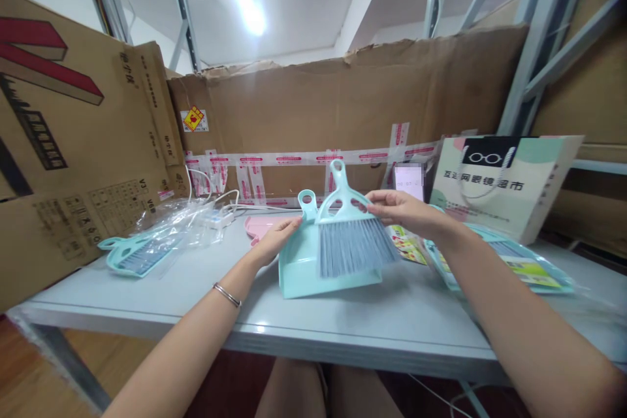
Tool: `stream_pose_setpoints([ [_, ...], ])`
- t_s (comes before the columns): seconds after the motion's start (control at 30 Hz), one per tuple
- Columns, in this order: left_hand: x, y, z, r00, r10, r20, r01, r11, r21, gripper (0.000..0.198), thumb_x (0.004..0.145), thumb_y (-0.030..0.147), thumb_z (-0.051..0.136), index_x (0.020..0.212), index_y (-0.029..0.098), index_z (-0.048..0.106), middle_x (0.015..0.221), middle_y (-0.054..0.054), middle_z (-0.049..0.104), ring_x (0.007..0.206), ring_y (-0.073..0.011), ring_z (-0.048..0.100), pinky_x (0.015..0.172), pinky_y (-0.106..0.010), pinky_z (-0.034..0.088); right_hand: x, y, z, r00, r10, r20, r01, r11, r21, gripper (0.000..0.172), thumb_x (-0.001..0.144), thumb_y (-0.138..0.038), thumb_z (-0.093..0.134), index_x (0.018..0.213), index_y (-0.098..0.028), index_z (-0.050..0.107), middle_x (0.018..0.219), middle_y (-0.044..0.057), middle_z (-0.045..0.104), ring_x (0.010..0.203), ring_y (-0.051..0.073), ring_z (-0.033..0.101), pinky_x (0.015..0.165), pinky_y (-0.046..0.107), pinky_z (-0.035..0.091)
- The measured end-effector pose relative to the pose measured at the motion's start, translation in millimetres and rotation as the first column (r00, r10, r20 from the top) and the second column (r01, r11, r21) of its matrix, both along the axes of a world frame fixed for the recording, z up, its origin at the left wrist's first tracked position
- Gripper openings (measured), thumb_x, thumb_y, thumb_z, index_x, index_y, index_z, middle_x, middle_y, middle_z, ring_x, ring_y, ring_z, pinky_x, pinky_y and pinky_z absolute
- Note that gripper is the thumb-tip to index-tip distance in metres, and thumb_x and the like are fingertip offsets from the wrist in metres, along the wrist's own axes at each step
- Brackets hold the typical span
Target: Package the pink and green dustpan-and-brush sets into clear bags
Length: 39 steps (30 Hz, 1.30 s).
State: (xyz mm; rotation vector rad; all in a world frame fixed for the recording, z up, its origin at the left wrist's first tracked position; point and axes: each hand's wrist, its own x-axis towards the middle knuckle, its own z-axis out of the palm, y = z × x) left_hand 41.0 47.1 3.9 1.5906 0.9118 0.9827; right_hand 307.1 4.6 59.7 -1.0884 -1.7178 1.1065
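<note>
While the brush (350,235) lies bristles-down in the dustpan (298,268), propped on the table (196,300), the right hand (401,209) pinches its shoulder; the left hand (277,238) clasps the dustpan's side edge; light stiff plastic, soft bristles, I'd judge; looped handles offer the surest hold.

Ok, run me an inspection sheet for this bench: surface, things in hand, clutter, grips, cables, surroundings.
Surface: pale grey table.
Things in hand: mint brush laid over mint dustpan.
Clutter: bagged dustpan set left; more bagged sets right; pink dustpan behind; loose clear bags; paper bag; phone.
Grips: left hand against dustpan's left rim, hold unclear; right hand pinching brush's shoulder.
Cables: white power strip with cords, back left.
Surroundings: cardboard boxes, metal racking, ceiling light.
</note>
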Motion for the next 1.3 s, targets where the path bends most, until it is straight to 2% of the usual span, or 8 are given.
stream_pose_setpoints([
  [0.13, -0.2, 4.4, -4.8, 0.998, -0.038, -0.051, 0.039, 0.999, 0.01, 0.066, 0.072, 0.068, 0.046, 0.102, 0.013, 0.066, 0.091, -0.008, 0.068, 0.086, -0.0219, 0.057, 0.08, -0.033, 0.04, -28.0, -14.8, -5.4, 0.964, 0.062, 0.259, -0.047, 0.997, -0.063, 0.027, 0.075, -0.044, 0.059, 0.081, -0.02, 0.049, 0.068, -0.002, 0.057, 0.063, 0.012, 0.055, 0.06, 0.025, 0.043],
  [0.3, -0.8, 5.0, -4.1, 0.993, -0.075, -0.09, 0.085, 0.99, 0.112, 0.074, 0.076, 0.073, 0.029, 0.099, 0.013, 0.066, 0.092, -0.008, 0.067, 0.091, -0.023, 0.055, 0.086, -0.036, 0.038, -50.7, -19.0, -10.6, 0.782, -0.222, 0.582, 0.123, 0.971, 0.205, 0.013, 0.084, -0.034, 0.045, 0.083, -0.021, 0.047, 0.061, -0.001, 0.059, 0.056, 0.014, 0.053, 0.055, 0.025, 0.037],
  [0.67, 3.0, -6.0, 3.9, 0.978, -0.167, -0.126, 0.181, 0.977, 0.11, 0.042, 0.072, 0.047, 0.061, 0.103, 0.019, 0.064, 0.099, -0.003, 0.062, 0.092, -0.0185, 0.053, 0.083, -0.029, 0.038, -70.4, -28.7, -19.7, 0.336, -0.599, 0.726, 0.163, 0.797, 0.582, 0.031, 0.086, -0.043, 0.041, 0.076, -0.02, 0.059, 0.076, 0.01, 0.066, 0.064, 0.019, 0.058, 0.05, 0.027, 0.023],
  [0.83, 4.1, -6.4, 3.0, 0.975, -0.15, -0.161, 0.166, 0.982, 0.086, 0.045, 0.073, 0.049, 0.059, 0.104, 0.017, 0.065, 0.091, -0.004, 0.063, 0.085, -0.0176, 0.053, 0.076, -0.027, 0.039, -64.4, -17.0, -26.3, 0.476, -0.67, 0.569, 0.232, 0.72, 0.654, 0.023, 0.078, -0.044, 0.056, 0.085, -0.021, 0.055, 0.084, 0.007, 0.065, 0.073, 0.021, 0.059, 0.053, 0.026, 0.03],
  [0.93, 4.4, -7.8, 4.0, 0.974, -0.131, -0.185, 0.15, 0.985, 0.092, 0.044, 0.073, 0.049, 0.058, 0.1, 0.015, 0.066, 0.085, -0.004, 0.062, 0.078, -0.0161, 0.052, 0.07, -0.025, 0.038, -55.7, -3.2, -30.8, 0.73, -0.497, 0.469, 0.277, 0.843, 0.462, 0.031, 0.073, -0.044, 0.06, 0.09, -0.019, 0.056, 0.093, 0.008, 0.063, 0.08, 0.021, 0.058, 0.061, 0.028, 0.04],
  [1.03, 4.4, -9.3, 3.4, 0.96, -0.194, -0.204, 0.217, 0.971, 0.1, 0.042, 0.075, 0.049, 0.056, 0.094, 0.013, 0.066, 0.08, -0.004, 0.06, 0.073, -0.0142, 0.05, 0.066, -0.024, 0.036, -51.7, 6.5, -34.7, 0.959, -0.132, 0.249, 0.112, 0.989, 0.093, 0.026, 0.077, -0.038, 0.058, 0.092, -0.017, 0.061, 0.096, 0.008, 0.065, 0.085, 0.017, 0.059, 0.072, 0.027, 0.044],
  [1.17, 6.1, -8.2, -1.9, 0.922, -0.264, -0.285, 0.304, 0.946, 0.108, 0.042, 0.075, 0.052, 0.054, 0.089, 0.013, 0.064, 0.074, -0.002, 0.056, 0.065, -0.0121, 0.045, 0.06, -0.023, 0.033, -56.7, 9.8, -41.0, 0.998, 0.015, -0.058, -0.026, 0.98, -0.2, 0.023, 0.076, -0.035, 0.061, 0.087, -0.015, 0.067, 0.08, 0.004, 0.068, 0.071, 0.012, 0.06, 0.064, 0.022, 0.045],
  [1.3, 16.2, -3.9, 0.1, 0.896, -0.087, -0.436, 0.21, 0.947, 0.241, 0.045, 0.076, 0.057, 0.046, 0.067, 0.014, 0.057, 0.059, 0.003, 0.043, 0.056, -0.0105, 0.036, 0.054, -0.024, 0.027, -62.5, 15.9, -49.7, 0.98, -0.053, -0.192, -0.004, 0.957, -0.289, 0.019, 0.067, -0.03, 0.071, 0.073, -0.012, 0.069, 0.061, 0.002, 0.066, 0.055, 0.01, 0.057, 0.053, 0.02, 0.043],
])
